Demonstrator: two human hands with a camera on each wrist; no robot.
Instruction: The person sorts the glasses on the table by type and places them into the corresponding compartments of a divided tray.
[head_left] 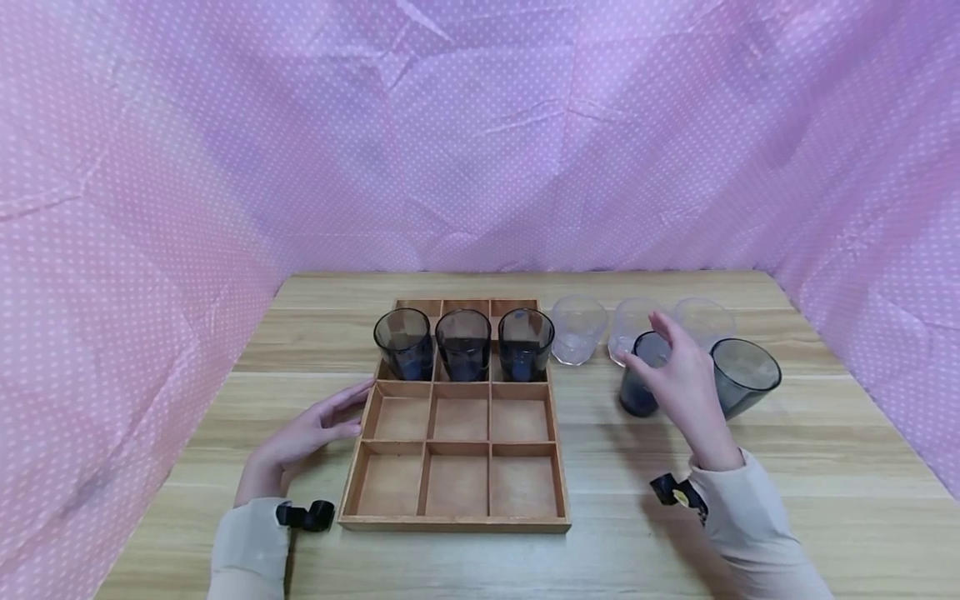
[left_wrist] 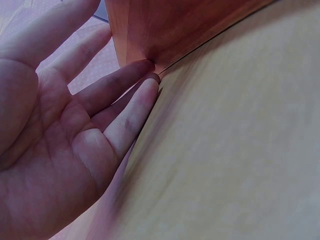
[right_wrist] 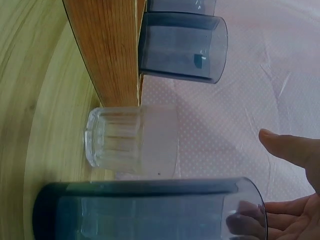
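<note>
My right hand [head_left: 686, 379] is over a dark grey glass [head_left: 637, 395] that stands upright on the table. In the right wrist view the thumb [right_wrist: 287, 146] is spread away from this glass [right_wrist: 135, 210], while the other fingers show behind its rim. A second dark glass [head_left: 742, 375] stands just right of the hand, partly hidden by it. My left hand [head_left: 311, 433] rests beside the wooden compartment tray [head_left: 453, 527], fingers extended. In the left wrist view its fingertips [left_wrist: 147, 90] are against the tray's side [left_wrist: 150, 30].
Three dark glasses, at left [head_left: 403, 346], middle [head_left: 463, 346] and right [head_left: 527, 346], stand in a row in the tray's far compartments. Three clear glasses, one near the tray [head_left: 577, 333], one behind the hand [head_left: 626, 321] and one farther right [head_left: 705, 317], line the table's back. Pink dotted cloth [head_left: 480, 167] surrounds the table.
</note>
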